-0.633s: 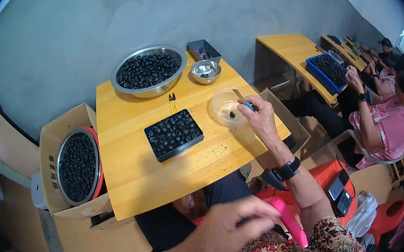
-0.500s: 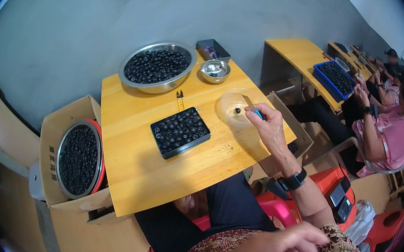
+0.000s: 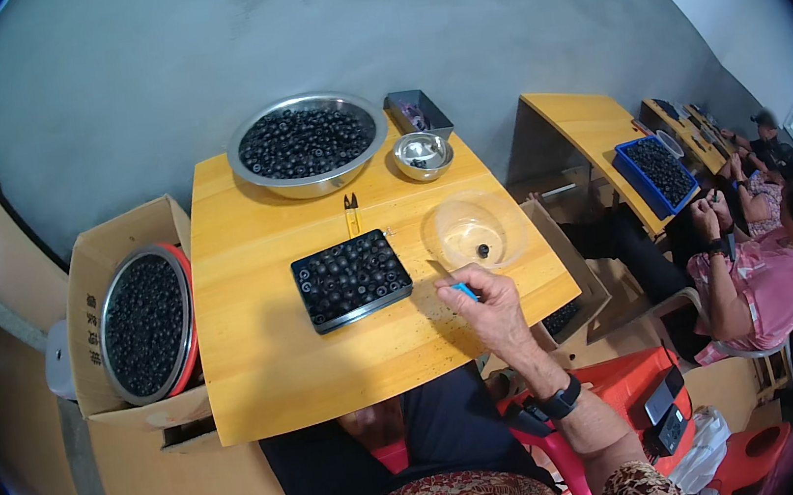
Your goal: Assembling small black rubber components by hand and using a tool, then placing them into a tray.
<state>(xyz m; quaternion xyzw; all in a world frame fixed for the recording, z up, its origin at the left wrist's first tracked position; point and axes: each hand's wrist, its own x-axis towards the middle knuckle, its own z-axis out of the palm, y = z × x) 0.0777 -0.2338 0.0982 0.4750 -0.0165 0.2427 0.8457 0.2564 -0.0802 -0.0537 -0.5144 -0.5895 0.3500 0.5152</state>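
My right hand (image 3: pixel 496 312) is closed around the blue handle of a small knife (image 3: pixel 464 292), its narrow blade pointing up and left. Just beyond the hand is a clear plastic bowl (image 3: pixel 504 219) with a single small black round piece (image 3: pixel 483 251) in it. To the left, a rectangular black tray (image 3: pixel 365 313) is filled with similar black round pieces, some showing ring-like tops. Nippers with yellow handles (image 3: pixel 352 215) lie behind that tray. My left hand is out of the picture; only a bit of its arm shows at the lower edge.
On the wooden table (image 3: pixel 265 382) stand a large steel basin (image 3: pixel 244 172) of black pieces, a small metal bowl (image 3: pixel 427 172) and a dark box (image 3: pixel 446 128). A carton (image 3: pixel 85 375) with another full basin is at left. Co-workers sit at right near a blue tray (image 3: pixel 652 191).
My right hand with the knife has drawn back from the clear bowl toward me and leftward. My left hand has dropped out of view. The piece stays in the bowl.
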